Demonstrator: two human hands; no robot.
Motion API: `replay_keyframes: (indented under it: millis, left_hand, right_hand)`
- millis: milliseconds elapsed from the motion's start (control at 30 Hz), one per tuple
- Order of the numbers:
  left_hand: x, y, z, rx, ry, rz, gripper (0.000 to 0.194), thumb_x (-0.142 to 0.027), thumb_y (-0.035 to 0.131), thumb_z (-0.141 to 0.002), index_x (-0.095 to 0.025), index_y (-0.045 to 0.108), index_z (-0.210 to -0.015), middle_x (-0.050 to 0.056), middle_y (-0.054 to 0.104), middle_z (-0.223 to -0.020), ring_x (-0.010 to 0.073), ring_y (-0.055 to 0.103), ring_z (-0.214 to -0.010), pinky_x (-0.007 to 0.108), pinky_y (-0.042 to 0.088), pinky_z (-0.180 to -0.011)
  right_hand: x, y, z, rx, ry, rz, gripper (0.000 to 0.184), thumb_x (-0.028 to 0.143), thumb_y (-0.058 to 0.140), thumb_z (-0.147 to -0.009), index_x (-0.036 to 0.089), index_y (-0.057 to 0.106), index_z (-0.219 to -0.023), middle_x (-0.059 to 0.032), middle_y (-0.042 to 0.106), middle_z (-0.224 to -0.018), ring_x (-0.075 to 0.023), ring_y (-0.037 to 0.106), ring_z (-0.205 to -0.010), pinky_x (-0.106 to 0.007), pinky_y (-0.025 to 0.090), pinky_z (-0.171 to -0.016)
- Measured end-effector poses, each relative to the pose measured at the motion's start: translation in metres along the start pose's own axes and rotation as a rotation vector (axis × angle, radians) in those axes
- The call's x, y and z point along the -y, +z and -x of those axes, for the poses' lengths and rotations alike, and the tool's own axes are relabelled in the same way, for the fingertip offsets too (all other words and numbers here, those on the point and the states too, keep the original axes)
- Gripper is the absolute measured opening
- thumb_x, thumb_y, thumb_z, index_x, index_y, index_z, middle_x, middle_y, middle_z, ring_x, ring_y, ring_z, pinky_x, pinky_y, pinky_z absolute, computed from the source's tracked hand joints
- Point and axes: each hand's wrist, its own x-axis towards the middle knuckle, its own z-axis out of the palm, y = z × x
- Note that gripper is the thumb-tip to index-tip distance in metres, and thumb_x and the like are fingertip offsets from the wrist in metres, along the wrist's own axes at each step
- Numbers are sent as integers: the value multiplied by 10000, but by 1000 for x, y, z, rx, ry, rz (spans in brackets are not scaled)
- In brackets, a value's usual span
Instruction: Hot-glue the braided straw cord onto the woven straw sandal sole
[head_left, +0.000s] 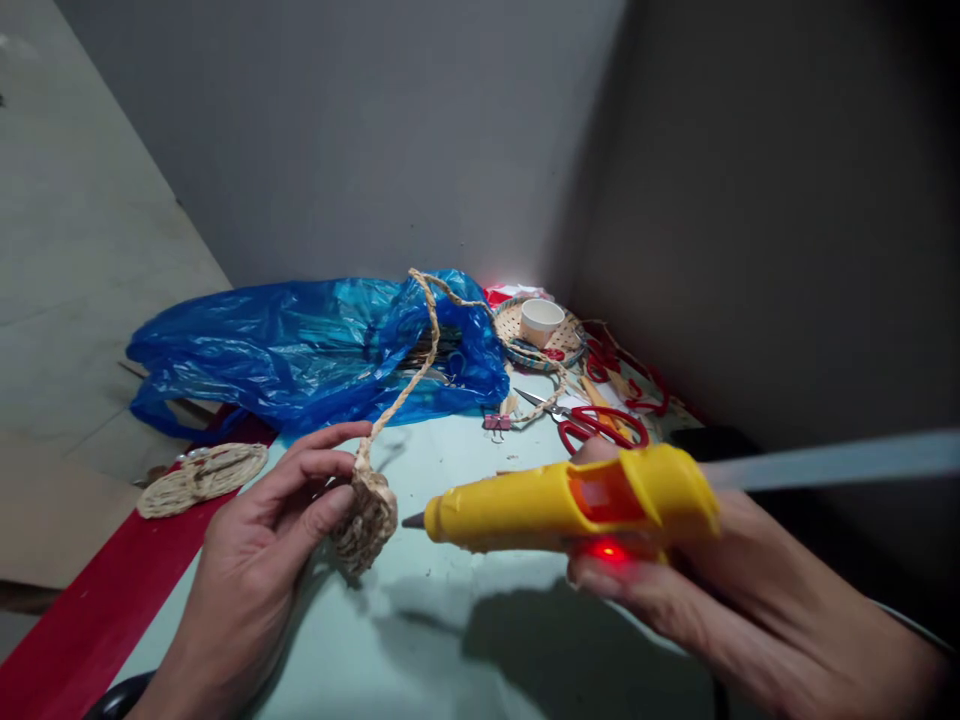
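Observation:
Between the thumb and fingers of my left hand is a small coiled piece of braided straw cord. From its top the loose braid runs up and away across the blue bag toward the back. My right hand is wrapped round a yellow hot glue gun, whose red light is lit. The dark nozzle points left, close to the coil's right side; whether it touches is hard to tell. A clear glue stick sticks out from the gun's rear.
A blue plastic bag lies along the wall. Red-handled scissors, a pink binder clip and a woven tray holding a white cup are at the back right. A bundle of cord rests on the red edge at left.

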Motion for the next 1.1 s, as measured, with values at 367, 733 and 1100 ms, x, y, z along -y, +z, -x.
replay_keyframes:
  millis: [367,733,1100]
  left_hand:
    - [-4,-3,-3,3,-209,187,199,-343,837,-715,-217,763,-850,6,750,-832,164,647,-751,241,500,-682]
    - [-13,-2,18,188,-119,53,263,-491,794,-724,-284,802,-885,41,776,-910,251,714,-839,285,563,-713]
    - [-7,11,24,313,-151,51,226,-461,810,-721,-299,837,-877,37,804,-889,251,728,-815,254,568,-699]
  right_hand:
    - [-46,20,-18,465,530,-584,803,641,264,-1019,88,751,-700,30,470,-414,-66,396,-317,-202,265,-360]
    - [-19,5,12,157,431,420,489,611,494,-952,205,597,-700,3,498,-585,-145,417,-502,-286,303,-530]
    - [-13,30,-54,39,301,-480,321,507,658,-912,189,689,-939,6,660,-843,-110,579,-686,-225,459,-627]
